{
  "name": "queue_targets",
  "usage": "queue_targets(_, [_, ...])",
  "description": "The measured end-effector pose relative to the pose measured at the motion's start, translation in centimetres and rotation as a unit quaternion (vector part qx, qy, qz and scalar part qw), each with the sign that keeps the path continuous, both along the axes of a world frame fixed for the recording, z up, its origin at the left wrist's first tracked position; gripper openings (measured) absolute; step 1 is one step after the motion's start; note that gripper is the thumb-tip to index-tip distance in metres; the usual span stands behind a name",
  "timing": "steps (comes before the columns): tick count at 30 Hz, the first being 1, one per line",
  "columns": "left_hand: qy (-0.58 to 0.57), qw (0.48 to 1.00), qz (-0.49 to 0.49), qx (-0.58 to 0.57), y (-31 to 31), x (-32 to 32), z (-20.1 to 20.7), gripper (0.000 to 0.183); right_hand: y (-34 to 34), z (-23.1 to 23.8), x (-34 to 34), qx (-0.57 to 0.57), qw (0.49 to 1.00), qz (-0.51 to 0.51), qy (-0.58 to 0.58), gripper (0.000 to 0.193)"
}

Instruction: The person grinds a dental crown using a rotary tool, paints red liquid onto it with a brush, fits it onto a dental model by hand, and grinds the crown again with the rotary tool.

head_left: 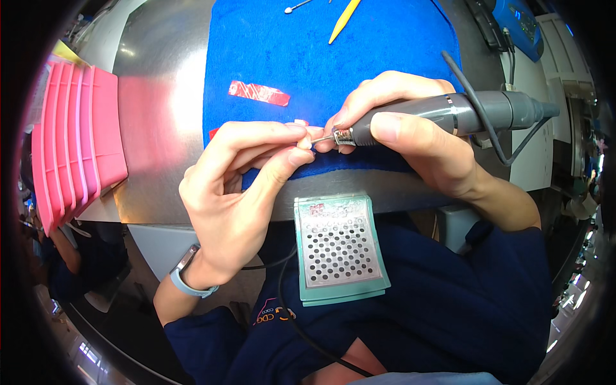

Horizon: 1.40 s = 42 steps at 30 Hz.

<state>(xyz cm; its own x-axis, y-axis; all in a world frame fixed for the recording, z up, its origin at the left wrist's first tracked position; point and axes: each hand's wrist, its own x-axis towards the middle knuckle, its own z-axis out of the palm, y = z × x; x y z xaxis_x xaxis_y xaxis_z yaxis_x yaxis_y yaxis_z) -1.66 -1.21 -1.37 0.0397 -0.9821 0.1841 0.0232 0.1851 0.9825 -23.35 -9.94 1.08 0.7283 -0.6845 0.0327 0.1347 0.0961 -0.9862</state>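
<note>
My left hand is closed, pinching a small pale piece between thumb and fingertips; it looks like a dental crown, though the fingers hide much of it. A dark grey rotary handpiece lies in the grip of my right hand, its body slanting up to the right. The thin metal bit at its front reaches the pale piece, touching or nearly so. Both hands meet over the near edge of a blue towel. Just beyond my left fingers lies a red and white strip.
A green-framed perforated metal plate juts from the table's near edge. Ribbed pink plastic bins stand at the left. A yellow pencil-like stick lies on the far towel. The handpiece's grey cord loops at the right, near a blue control box.
</note>
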Motion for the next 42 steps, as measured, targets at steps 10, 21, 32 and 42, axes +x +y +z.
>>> queue_targets(10, [-0.001,1.0,0.001,0.004,0.1,-0.1,-0.1,0.019,-0.1,-0.2,-0.1,-0.017,1.0,0.0,0.011,0.034])
queue_targets(21, [-0.003,1.0,-0.014,-0.007,0.1,0.1,0.0,0.02,-0.3,-1.1,-0.2,0.048,0.997,-0.002,-0.064,0.038])
queue_targets(32, [-0.062,0.997,-0.025,-0.03,0.0,0.3,0.2,0.026,-0.4,-0.6,-0.6,-0.04,0.999,0.022,-0.001,0.034])
queue_targets(42, [-0.022,1.0,0.011,-0.016,0.0,-0.2,0.1,0.021,-0.1,-0.5,-0.3,-0.029,0.999,0.01,-0.015,0.034])
